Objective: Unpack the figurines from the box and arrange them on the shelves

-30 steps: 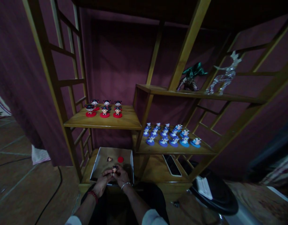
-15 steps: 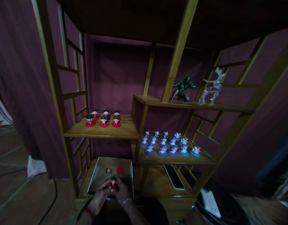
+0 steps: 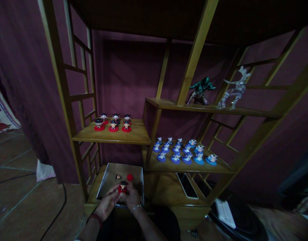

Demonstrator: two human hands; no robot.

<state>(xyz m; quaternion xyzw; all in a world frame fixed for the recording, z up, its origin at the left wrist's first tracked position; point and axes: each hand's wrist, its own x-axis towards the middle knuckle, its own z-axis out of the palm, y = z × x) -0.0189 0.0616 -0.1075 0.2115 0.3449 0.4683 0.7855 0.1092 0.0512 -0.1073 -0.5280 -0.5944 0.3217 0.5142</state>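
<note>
Over a shallow box (image 3: 106,174), both of my hands are at a small black-haired figurine (image 3: 123,186) in red, held upright. My left hand (image 3: 107,203) grips its left side with the fingertips; a dark red bead bracelet circles that wrist. On the other side, my right hand (image 3: 132,198) closes its fingers on the same figurine, a silver bangle at the wrist. Inside the box, beyond the hands, lie a red round disc (image 3: 129,177) and a small piece with a face and dark hair (image 3: 118,176). My fingers partly cover the figurine's lower part.
Above the box, a wooden shelf (image 3: 138,134) carries several figurines on red bases (image 3: 113,126). To the right, another shelf holds several figurines on purple and blue bases (image 3: 175,157). A phone (image 3: 187,185) lies below. Higher up stand a green-and-brown statuette (image 3: 201,91) and a clear deer (image 3: 234,90).
The view has shifted slightly, so the shelves appear a little higher and farther right. My hands stay at the figurine, with the left fingers appearing somewhat straighter.
</note>
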